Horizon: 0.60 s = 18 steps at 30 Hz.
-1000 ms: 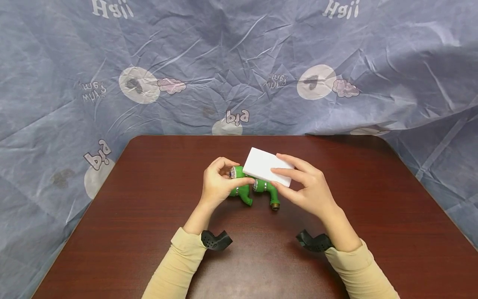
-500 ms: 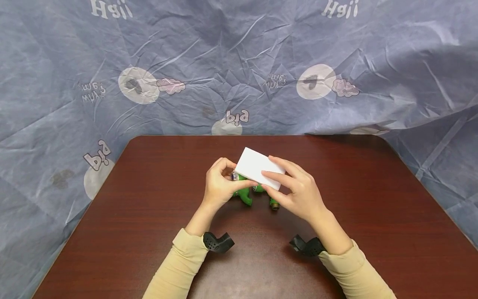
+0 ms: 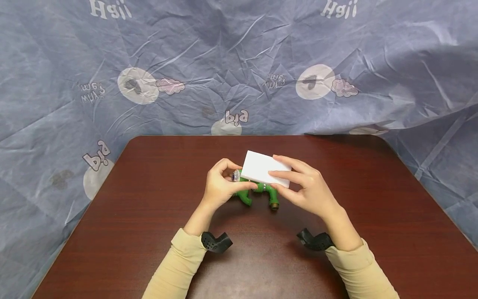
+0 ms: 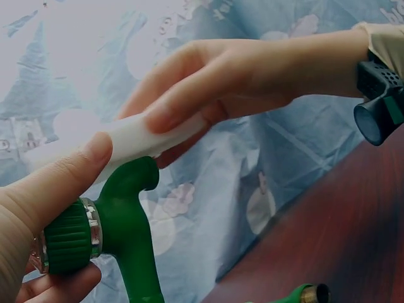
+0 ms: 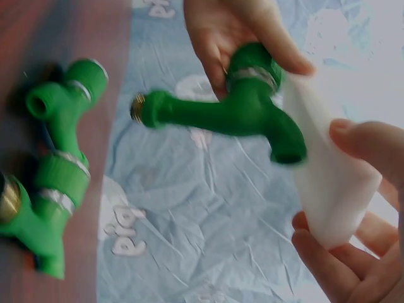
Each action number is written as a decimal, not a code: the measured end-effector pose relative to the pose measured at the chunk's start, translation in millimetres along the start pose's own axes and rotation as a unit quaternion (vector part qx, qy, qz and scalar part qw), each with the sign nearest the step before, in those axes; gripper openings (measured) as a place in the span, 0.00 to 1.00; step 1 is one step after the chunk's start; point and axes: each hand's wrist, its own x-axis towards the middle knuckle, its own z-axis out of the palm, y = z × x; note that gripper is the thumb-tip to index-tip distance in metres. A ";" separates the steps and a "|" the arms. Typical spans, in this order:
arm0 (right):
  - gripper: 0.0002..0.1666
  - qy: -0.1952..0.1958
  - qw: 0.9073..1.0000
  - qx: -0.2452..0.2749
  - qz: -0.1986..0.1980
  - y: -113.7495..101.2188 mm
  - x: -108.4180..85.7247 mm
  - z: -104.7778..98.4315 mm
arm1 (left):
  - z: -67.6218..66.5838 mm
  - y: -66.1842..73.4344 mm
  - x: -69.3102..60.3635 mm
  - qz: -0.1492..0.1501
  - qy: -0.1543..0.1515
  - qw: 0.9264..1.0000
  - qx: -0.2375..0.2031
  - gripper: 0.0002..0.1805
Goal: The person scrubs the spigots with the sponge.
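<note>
My left hand [image 3: 219,182] holds a green tap [image 5: 237,113] by its ribbed knob, raised above the table. The tap has a silver ring, a curved spout and a brass-coloured threaded end. In my right hand [image 3: 311,187] is a white block-shaped sponge [image 3: 261,168], pinched between thumb and fingers. The sponge lies against the tap near its knob and spout, as the right wrist view shows. From the head view, the sponge and left hand hide most of the held tap.
Two more green taps, one [image 5: 68,101] beyond the other [image 5: 53,218], lie on the brown table [image 3: 157,199] under the hands. A printed blue-grey cloth [image 3: 209,62] hangs behind the table's far edge. Black wrist cameras [image 3: 216,242] sit on both wrists.
My right hand moved the sponge left across the tap, then back to the right. The left hand has shifted only slightly, still holding the tap.
</note>
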 end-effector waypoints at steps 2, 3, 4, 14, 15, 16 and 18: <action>0.13 -0.003 1.000 0.006 0.004 2.3 -0.5 -5.9 | -2.5 -7.6 1.7 -0.018 0.009 1.000 -0.012 0.24; 0.12 -0.004 1.000 0.008 0.006 3.4 -0.8 -8.5 | -3.9 -11.2 2.2 -0.026 0.013 0.999 -0.021 0.24; 0.11 -0.004 1.000 0.010 0.010 4.4 -1.1 -10.9 | -4.9 -13.7 2.7 -0.035 0.018 0.999 -0.029 0.23; 0.18 0.018 0.999 0.024 0.033 5.0 -1.1 -16.7 | -9.4 -19.8 3.1 -0.044 0.021 0.996 -0.077 0.23; 0.16 0.015 0.999 0.027 0.029 4.1 -0.9 -15.2 | -9.0 -19.5 3.2 -0.044 0.017 0.997 -0.068 0.23; 0.14 0.013 0.999 0.031 0.024 3.0 -0.7 -13.6 | -8.6 -14.8 2.9 -0.052 0.013 0.997 -0.050 0.22; 0.11 0.009 0.999 0.035 0.013 0.8 0.1 -9.8 | -7.2 -13.8 2.9 -0.053 0.003 0.998 -0.037 0.23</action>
